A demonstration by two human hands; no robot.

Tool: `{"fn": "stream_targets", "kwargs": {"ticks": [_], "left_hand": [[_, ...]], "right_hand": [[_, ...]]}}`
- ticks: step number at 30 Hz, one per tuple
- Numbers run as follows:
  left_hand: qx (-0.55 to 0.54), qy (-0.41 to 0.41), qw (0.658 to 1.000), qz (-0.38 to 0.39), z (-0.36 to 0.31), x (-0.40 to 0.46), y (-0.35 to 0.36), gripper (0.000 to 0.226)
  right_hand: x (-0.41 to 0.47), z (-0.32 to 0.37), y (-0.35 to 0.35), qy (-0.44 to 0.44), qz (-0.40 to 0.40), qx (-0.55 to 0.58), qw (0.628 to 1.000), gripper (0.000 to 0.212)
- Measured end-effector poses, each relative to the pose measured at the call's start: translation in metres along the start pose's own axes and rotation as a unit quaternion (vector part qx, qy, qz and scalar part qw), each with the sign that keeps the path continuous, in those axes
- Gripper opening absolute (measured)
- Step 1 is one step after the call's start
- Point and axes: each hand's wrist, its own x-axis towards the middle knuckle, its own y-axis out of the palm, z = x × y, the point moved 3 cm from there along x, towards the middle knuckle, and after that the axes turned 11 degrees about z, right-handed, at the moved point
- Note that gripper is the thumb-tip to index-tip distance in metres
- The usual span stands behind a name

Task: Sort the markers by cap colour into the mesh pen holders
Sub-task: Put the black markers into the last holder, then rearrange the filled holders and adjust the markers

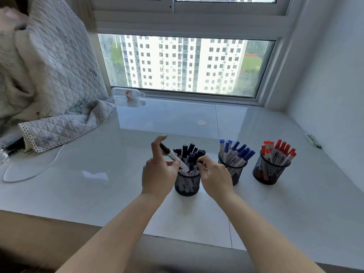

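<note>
- Left hand (159, 170): thumb and curled fingers pinch a black-capped marker (174, 157) by its white barrel; index finger raised clear. Marker slants, cap up and away, lower end at the mouth of the black-marker holder (187, 184), which stands directly between the two hands.
- Right hand (214, 174): fingers curled over the near rim of that holder among the marker tops; whether it grips a marker or merely steadies the cluster cannot be told.
- Risk: the holder looks densely packed; forcing the slanted marker in could jam it against neighbouring barrels or lever one out.
- Risk: the holder is a light mesh cylinder on a glossy sill (197, 213); a sideways push from either hand could slide or tip it, spilling markers.
- Risk: the blue-marker holder (232, 168) stands just beyond the right hand; a stray knuckle could knock it. The red-marker holder (269, 172) is further right, well apart.
- Materials: holders are black wire mesh, round, open-topped. Markers are smooth plastic cylinders, white bodies, coloured caps.
- Sill surface is polished, reflective, hard; low grip is judged likely.
- Far left of the left hand: a quilted fabric cover (59, 107), soft, stitched, lace-edged.
</note>
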Motion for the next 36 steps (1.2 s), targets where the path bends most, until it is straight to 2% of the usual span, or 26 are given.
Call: {"fn": "stream_targets", "kwargs": {"ticks": [4, 8, 13, 16, 23, 25, 29, 33, 36], "left_hand": [[0.040, 0.005, 0.999, 0.026, 0.003, 0.005, 0.007, 0.045], [0.100, 0.044, 0.994, -0.003, 0.007, 0.005, 0.013, 0.028], [0.098, 0.060, 0.993, -0.034, 0.014, 0.004, 0.017, 0.026], [0.111, 0.046, 0.992, -0.024, 0.019, 0.003, 0.020, 0.026], [0.247, 0.084, 0.964, 0.045, 0.018, -0.001, 0.038, 0.044], [0.260, 0.082, 0.960, 0.068, 0.024, -0.006, 0.045, 0.046], [0.257, 0.078, 0.962, 0.056, 0.029, -0.007, 0.046, 0.045], [0.220, 0.084, 0.970, 0.058, 0.033, -0.011, 0.046, 0.057], [0.097, 0.052, 0.991, 0.071, 0.042, -0.016, 0.055, 0.088]], "right_hand": [[0.000, 0.001, -0.001, 0.003, 0.005, 0.003, 1.000, 0.018], [-0.001, 0.000, -0.001, 0.002, 0.007, 0.008, 1.000, 0.018], [-0.002, -0.002, -0.001, 0.004, -0.005, 0.008, 1.000, 0.017], [-0.002, -0.002, -0.001, 0.007, -0.011, 0.010, 1.000, 0.016], [-0.001, -0.002, 0.001, 0.006, -0.006, 0.003, 1.000, 0.018], [-0.002, -0.003, 0.001, 0.004, 0.000, 0.011, 1.000, 0.019], [-0.002, -0.007, 0.002, 0.000, 0.000, 0.036, 0.999, 0.018], [-0.005, -0.013, 0.007, -0.021, -0.005, 0.075, 0.997, 0.018], [-0.015, -0.028, 0.012, -0.006, -0.094, 0.133, 0.987, 0.020]]}}
